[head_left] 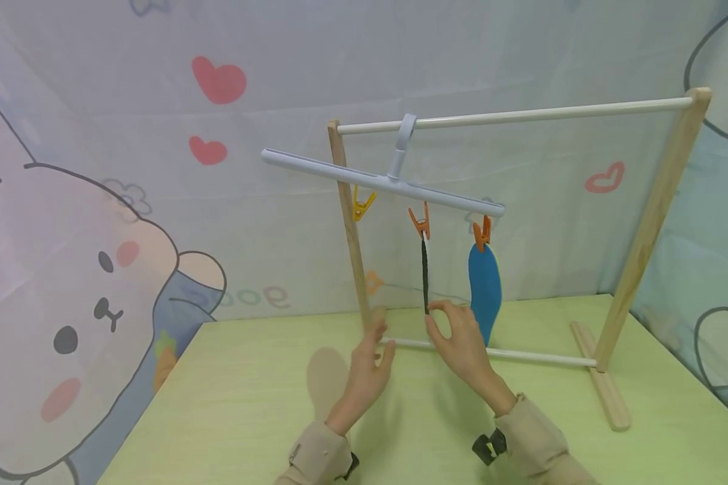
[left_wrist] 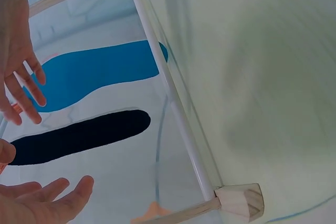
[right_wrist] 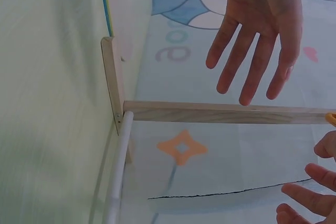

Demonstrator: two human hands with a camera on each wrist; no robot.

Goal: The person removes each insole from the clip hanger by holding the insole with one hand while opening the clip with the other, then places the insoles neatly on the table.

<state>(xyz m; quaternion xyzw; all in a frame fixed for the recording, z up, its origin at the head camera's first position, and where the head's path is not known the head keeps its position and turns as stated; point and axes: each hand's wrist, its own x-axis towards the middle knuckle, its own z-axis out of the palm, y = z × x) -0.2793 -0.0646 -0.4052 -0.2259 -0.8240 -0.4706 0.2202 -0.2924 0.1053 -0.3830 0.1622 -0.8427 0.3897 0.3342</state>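
Note:
A black insole hangs from an orange clip on a white hanger; the head view shows it nearly edge-on. To its right a blue insole dangles from another orange clip. My right hand is beside the black insole's lower end, thumb and index finger apart, in front of the blue insole. Left of the black insole, my left hand is raised with fingers loosely extended, holding nothing. In the right wrist view the right hand's fingers are spread near the insole's thin edge.
The hanger hooks over the top bar of a wooden-posted rack, tilting down to the right. A yellow clip hangs from it. The rack's lower bar runs behind the hands, above the light table. A printed cloth covers the back.

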